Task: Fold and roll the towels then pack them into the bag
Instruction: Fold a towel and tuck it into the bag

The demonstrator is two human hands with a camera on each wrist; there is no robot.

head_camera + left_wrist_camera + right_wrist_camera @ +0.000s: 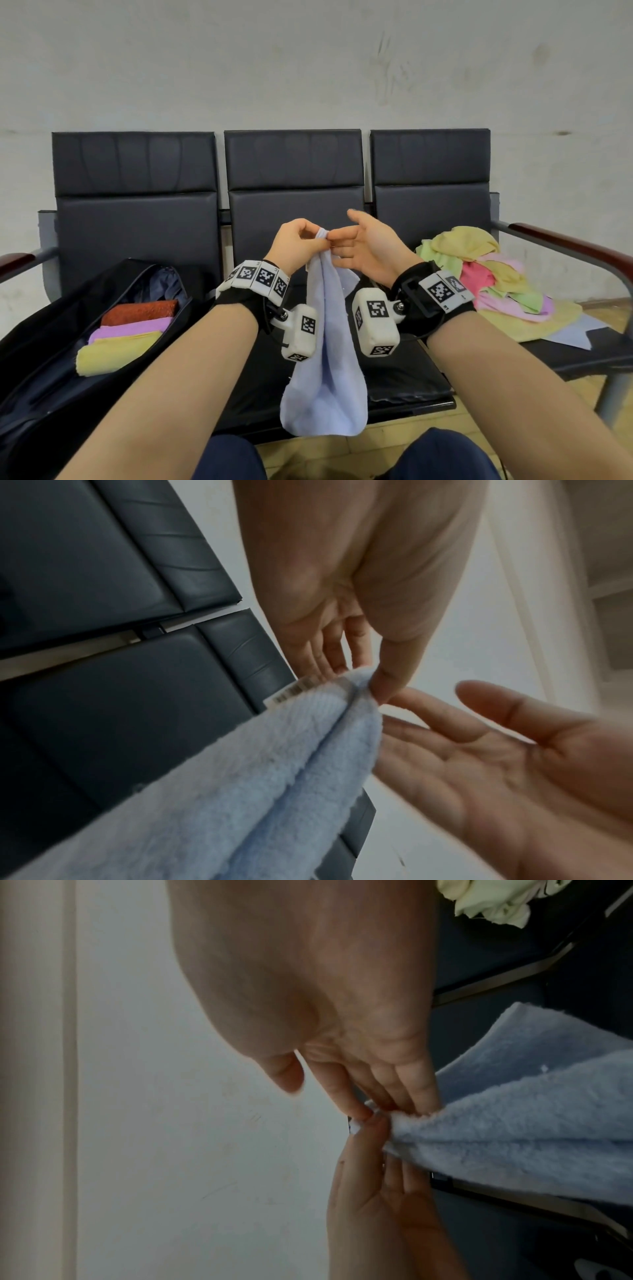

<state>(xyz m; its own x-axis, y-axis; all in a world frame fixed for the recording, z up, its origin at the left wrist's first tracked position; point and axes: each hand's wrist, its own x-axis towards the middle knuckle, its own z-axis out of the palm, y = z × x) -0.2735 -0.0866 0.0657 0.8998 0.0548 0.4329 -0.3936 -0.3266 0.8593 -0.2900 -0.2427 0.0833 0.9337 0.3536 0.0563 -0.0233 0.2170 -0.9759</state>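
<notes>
Three rolled towels [128, 337] already lie in the open bag [44, 387] at the left. The left hand [297, 245] pinches the top edge of a pale blue towel [325, 370], which hangs above the middle seat [407, 387]; the right hand [368, 245] is spread, its fingertips touching that edge. Folding looks barely begun. Next, the right hand likely needs a pinch on the second corner.
</notes>
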